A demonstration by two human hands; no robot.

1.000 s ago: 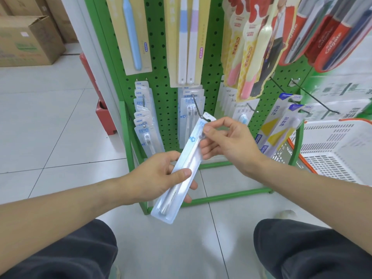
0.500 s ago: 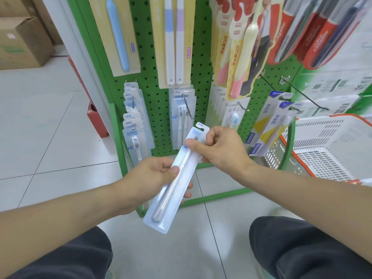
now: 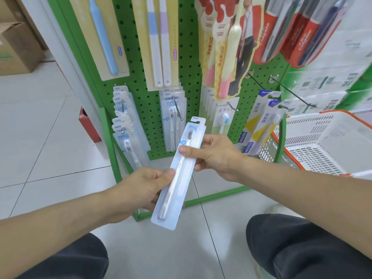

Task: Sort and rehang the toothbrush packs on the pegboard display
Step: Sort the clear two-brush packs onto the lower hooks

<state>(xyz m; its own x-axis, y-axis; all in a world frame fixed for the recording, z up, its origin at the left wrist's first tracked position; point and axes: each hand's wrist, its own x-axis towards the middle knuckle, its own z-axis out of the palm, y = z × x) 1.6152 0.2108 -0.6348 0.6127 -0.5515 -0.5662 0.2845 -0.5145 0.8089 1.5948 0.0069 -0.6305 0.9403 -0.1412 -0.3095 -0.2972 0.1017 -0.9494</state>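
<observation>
Dark trousered knees (image 3: 314, 246) at the bottom edge. Above them, pack (image 3: 179, 172) held slantwise in both hands, clear of the hooks: left hand (image 3: 141, 190) with its grip closed round the lower half, thumb on the front; right hand (image 3: 216, 154) pinching the upper part below the bristles. Just behind, hook (image 3: 178, 109) on the pegboard (image 3: 193, 81) with like packs hanging. At right, white basket (image 3: 330, 146); contents cannot be made out. Since a second ago, pack drawn down off the hook tip.

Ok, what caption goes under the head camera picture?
Both hands, left and right, hold a toothbrush pack before the green pegboard.
</observation>
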